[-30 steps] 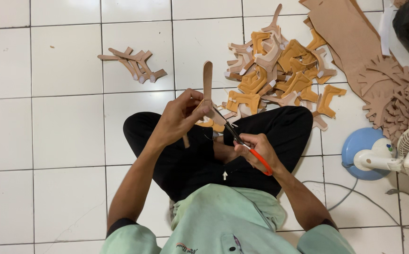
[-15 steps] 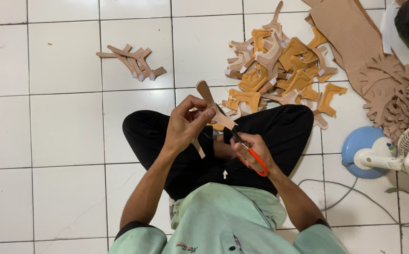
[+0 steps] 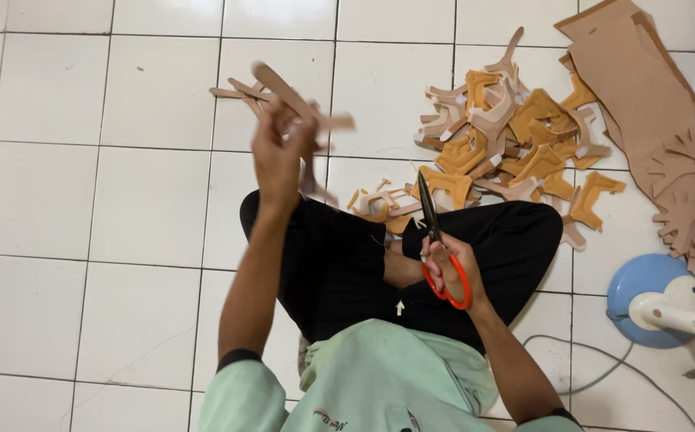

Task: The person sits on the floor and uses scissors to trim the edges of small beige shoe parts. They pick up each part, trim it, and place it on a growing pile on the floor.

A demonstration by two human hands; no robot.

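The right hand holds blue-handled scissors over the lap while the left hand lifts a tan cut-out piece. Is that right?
Not quite. The head view shows the scissors in the right hand have orange handles, not blue. The left hand does lift a tan cut-out piece.

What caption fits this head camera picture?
Left hand lifts a tan cutout; right hand holds orange-handled scissors.

Orange-handled scissors (image 3: 442,258), tan cut-out piece (image 3: 299,102), white tiled floor (image 3: 123,200), blue fan base (image 3: 643,296), mint shirt (image 3: 379,384)
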